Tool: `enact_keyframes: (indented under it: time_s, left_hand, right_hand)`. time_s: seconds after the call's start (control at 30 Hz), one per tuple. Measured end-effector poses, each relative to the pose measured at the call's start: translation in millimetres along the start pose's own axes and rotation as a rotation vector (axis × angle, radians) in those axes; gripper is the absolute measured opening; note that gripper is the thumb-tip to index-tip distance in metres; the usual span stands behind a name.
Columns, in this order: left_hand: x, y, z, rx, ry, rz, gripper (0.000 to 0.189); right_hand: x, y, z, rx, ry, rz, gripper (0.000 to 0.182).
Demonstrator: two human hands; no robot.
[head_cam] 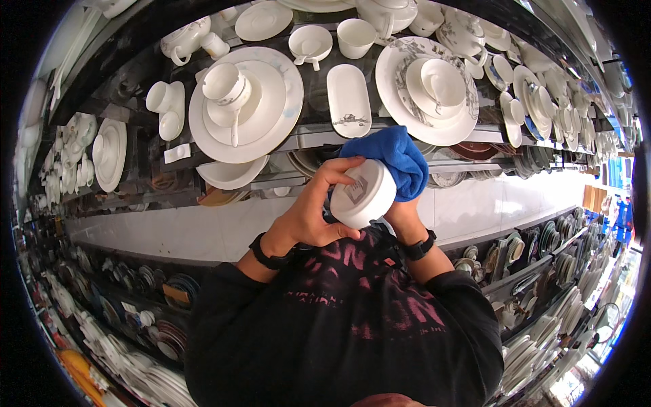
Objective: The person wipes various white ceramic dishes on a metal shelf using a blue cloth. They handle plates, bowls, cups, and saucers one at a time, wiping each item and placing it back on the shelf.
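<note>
My left hand (pixel 315 208) grips a small round white ceramic dish (pixel 371 198) in front of my chest. Its underside is tilted up towards me and bears a greyish label with print; a dark notch shows at its lower rim. A bunched blue cloth (pixel 394 160) presses against the dish's far right side. Behind that cloth is my right hand (pixel 404 213), its fingers mostly hidden by cloth and dish. Just beyond the hands, an oblong white plate (pixel 349 96) with a small landscape drawing lies on the dark shelf (pixel 315 119).
Stacked place settings flank the oblong plate: a plate with bowl and spoon (pixel 277 122) on the left, a patterned plate (pixel 460 129) on the right. Cups (pixel 356 38) and teapots stand behind. A lower shelf holds more dishes (pixel 234 173). Crowded crockery racks (pixel 549 264) stand behind me across a pale tiled floor (pixel 473 203).
</note>
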State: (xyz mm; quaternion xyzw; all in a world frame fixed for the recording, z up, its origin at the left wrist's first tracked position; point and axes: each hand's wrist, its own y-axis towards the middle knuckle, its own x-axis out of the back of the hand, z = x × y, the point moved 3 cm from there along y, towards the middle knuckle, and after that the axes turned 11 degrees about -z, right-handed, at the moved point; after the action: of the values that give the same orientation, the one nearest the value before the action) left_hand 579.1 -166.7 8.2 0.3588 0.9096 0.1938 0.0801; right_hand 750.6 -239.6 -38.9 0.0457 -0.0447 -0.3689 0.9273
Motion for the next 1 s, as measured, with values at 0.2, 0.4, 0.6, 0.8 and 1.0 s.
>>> enact_keyframes:
  time_s: [0.2, 0.4, 0.6, 0.8, 1.0]
  left_hand:
    - [-9.3, -7.8, -0.3, 0.413, -0.310, -0.099, 0.103]
    - [-16.2, -3.5, -14.6, 0.483, -0.322, -0.062, 0.105]
    - [-20.0, 0.1, -19.7, 0.128, 0.019, -0.158, 0.102]
    - [-5.9, -5.5, -2.6, 0.007, 0.089, -0.204, 0.104]
    - [22.5, 20.4, -31.3, 0.005, 0.393, -0.114, 0.107]
  right_hand:
    - [8.4, 4.0, 35.9, 0.329, -0.128, -0.042, 0.041]
    - [3.2, 1.9, 63.8, 0.511, 0.045, -0.047, 0.022]
    - [6.2, -8.8, 17.2, 0.175, -0.118, 0.172, 0.042]
    - [3.4, 8.9, 39.5, 0.140, 0.018, 0.075, 0.061]
    - [35.5, 31.6, 69.1, 0.178, -0.083, 0.125, 0.046]
